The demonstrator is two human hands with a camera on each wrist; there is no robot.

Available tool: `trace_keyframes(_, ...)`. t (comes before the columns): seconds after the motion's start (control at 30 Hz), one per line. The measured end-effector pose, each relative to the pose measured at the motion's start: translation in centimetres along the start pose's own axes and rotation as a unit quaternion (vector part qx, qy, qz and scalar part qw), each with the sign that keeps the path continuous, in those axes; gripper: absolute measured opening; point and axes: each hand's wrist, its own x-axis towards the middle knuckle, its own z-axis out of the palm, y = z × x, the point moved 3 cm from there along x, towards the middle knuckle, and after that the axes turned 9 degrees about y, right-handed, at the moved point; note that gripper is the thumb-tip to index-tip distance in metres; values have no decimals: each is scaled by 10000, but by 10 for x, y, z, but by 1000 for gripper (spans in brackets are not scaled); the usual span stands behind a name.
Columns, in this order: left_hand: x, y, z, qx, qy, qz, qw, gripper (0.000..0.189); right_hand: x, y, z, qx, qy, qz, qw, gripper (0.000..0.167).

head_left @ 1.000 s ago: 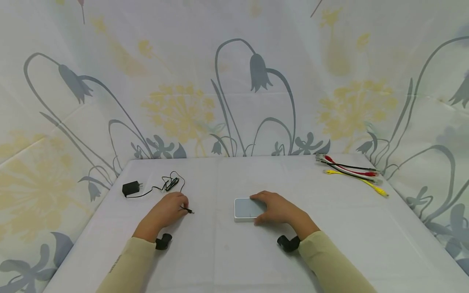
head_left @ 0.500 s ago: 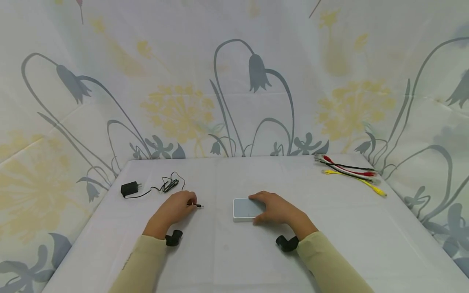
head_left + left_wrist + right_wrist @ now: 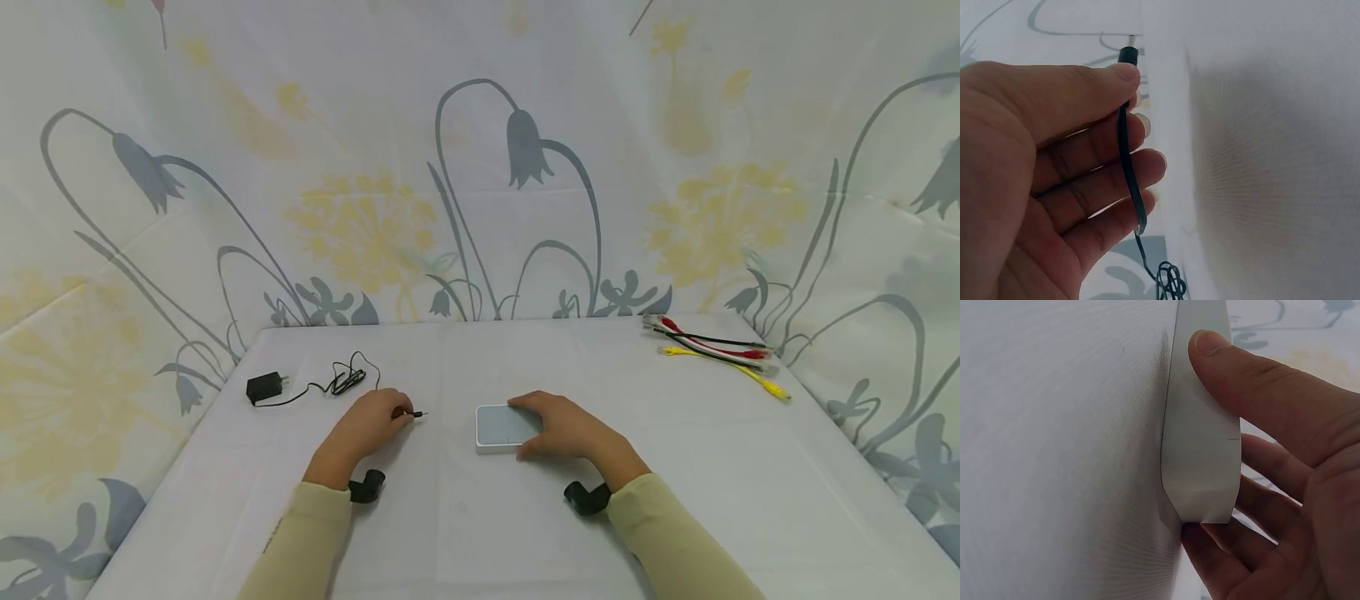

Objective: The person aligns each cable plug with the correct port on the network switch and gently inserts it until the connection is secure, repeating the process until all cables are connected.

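My left hand (image 3: 371, 423) pinches a black barrel plug (image 3: 1127, 55) between thumb and forefinger, its metal tip pointing away from the fingertips. From the plug a thin black cable (image 3: 1129, 165) hangs across the other fingers and runs to a bundled coil (image 3: 347, 380) and a black power adapter (image 3: 265, 387) with metal prongs. My right hand (image 3: 572, 429) grips the right end of a flat white box (image 3: 498, 427) with a grey top, thumb on its near side and fingers at the far side. The box lies flat on the table, a gap to the right of the plug.
Several cables, red, black and white (image 3: 708, 343), lie at the table's back right, with a yellow cable (image 3: 765, 384) beside them. A white cloth covers the table (image 3: 450, 533). Behind it hangs a flower-patterned curtain (image 3: 480, 208).
My left hand has moved right and slightly away from me, bringing the plug closer to the box. The plug tip has turned to point right. My right hand and the box stay put.
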Motion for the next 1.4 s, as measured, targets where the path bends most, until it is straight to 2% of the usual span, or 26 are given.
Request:
trace_keyframes(0.4, -1, 8, 10, -619, -88, 233, 9978, 7, -3, 2, 0, -37, -174, -167, 9997, 74)
trace_keyframes(0.73, -1, 14, 17, -638, -166, 169, 9977, 4, -3, 6, 0, 133, -101, -118, 9998, 75)
trace_keyframes(1.07, -1, 21, 20, -752, -243, -45, 9969, 5, 0, 8, 2, 245, -109, 57, 9996, 74)
trace_keyframes(1.4, -4, 26, 25, -830, -153, 258, 9961, 5, -4, 9, 6, 344, -74, 145, 9993, 75)
